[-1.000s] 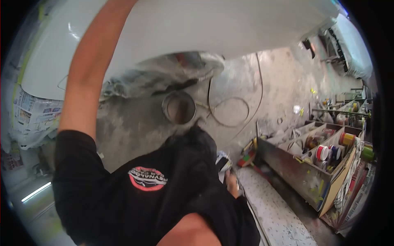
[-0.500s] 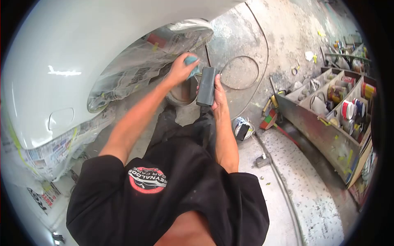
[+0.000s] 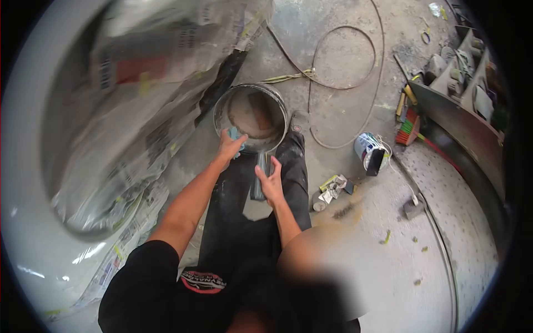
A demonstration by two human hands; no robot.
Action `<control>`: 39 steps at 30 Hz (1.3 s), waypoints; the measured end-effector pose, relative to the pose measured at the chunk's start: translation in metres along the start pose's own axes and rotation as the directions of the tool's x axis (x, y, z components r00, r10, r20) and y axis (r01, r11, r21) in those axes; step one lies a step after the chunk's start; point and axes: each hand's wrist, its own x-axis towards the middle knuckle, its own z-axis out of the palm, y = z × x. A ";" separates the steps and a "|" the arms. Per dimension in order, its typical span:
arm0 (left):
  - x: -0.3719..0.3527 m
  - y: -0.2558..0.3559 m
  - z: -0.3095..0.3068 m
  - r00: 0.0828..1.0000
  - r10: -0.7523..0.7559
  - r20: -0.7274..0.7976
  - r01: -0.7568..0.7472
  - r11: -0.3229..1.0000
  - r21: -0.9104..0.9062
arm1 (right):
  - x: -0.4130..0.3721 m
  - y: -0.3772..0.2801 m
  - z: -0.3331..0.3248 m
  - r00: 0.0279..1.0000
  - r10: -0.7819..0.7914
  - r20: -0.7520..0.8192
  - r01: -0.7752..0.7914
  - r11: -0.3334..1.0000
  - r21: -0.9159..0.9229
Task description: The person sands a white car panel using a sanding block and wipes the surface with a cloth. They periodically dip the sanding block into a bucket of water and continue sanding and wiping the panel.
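On the stained grey concrete floor (image 3: pixel 336 183), a thin brown hose (image 3: pixel 374 55) lies looped near a round, dirty-rimmed bucket (image 3: pixel 239 111). At this rim, the left hand (image 3: pixel 228 149) pinches a crumpled teal cloth (image 3: pixel 235 135); the right hand (image 3: pixel 270 180) grips a dark grey, long block (image 3: pixel 257 187).

Smooth block (image 3: pixel 256 188); glossy panel (image 3: pixel 30 222); wrinkled newspaper (image 3: pixel 186 41) under shiny plastic film (image 3: pixel 83 191); rough, matt concrete floor (image 3: pixel 347 125)
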 end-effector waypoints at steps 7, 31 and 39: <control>0.198 -0.020 0.108 0.908 0.398 0.133 -0.384 0.661 0.645 | 0.015 0.006 -0.018 0.990 0.120 0.078 -0.127 0.988 0.085; 0.043 0.029 -0.031 0.635 0.590 0.499 -0.677 0.736 -0.007 | 0.013 0.010 -0.044 0.968 0.123 0.218 -0.188 0.933 0.307; -0.410 0.177 -0.256 0.341 0.939 0.027 -0.939 0.340 0.041 | -0.027 -0.130 -0.105 0.981 -0.184 0.056 0.170 0.966 0.196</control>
